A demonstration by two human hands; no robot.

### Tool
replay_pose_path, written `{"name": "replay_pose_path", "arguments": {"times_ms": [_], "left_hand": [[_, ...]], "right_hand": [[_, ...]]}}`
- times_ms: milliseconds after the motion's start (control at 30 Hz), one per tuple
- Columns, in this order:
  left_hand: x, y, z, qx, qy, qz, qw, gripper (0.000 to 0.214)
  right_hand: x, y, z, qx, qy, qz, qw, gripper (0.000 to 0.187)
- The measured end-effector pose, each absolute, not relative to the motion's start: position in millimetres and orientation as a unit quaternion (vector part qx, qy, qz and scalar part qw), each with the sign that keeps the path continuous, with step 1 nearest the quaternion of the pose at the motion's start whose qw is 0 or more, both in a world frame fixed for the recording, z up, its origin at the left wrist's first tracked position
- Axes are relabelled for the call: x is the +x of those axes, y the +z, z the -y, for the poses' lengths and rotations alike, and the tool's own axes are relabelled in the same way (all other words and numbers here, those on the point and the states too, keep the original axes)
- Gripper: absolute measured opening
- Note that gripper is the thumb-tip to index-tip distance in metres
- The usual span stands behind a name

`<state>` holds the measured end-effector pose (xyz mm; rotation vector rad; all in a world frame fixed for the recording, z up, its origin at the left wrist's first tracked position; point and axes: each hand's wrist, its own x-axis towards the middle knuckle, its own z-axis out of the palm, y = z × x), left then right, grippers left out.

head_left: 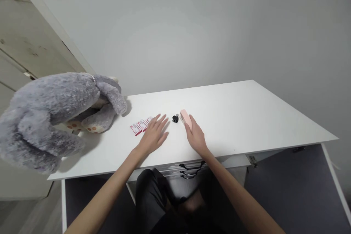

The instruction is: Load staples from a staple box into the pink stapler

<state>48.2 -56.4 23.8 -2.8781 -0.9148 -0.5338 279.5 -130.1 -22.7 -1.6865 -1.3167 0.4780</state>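
- left hand flat on the white bench, fingers spread, just beside three red packets
- right hand on one pink stapler; can't tell if gripped
- one small black object just left of the stapler
- one grey plush toy at bench's left end

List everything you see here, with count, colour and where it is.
table: one, white, across the middle
plush toy: one, grey, table's left end
small boxes: three, red and white, in a row by the left fingertips
small object: one, black, just left of the stapler
stapler: one, pink, mid-table
drawer handles: about three, black, below the table's near edge
left hand: flat, open, beside the boxes
right hand: open, fingertips on the stapler
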Motion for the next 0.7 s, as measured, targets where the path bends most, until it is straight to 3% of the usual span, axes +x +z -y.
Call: {"name": "replay_pose_path", "arguments": {"times_ms": [200, 500, 700], "left_hand": [[102, 22, 41, -0.958, -0.128, 0.253, 0.041, 0.058], [52, 13, 42, -0.891, -0.206, 0.402, 0.034, 0.057], [46, 14, 49, -0.883, -0.242, 0.402, -0.004, 0.055]], "right_hand": [[279, -22, 130, -0.68, 0.184, 0.536, 0.466, 0.069], [279, -17, 132, -0.672, 0.187, 0.542, 0.469, 0.057], [281, -16, 133, -0.669, 0.162, 0.547, 0.476, 0.041]]}}
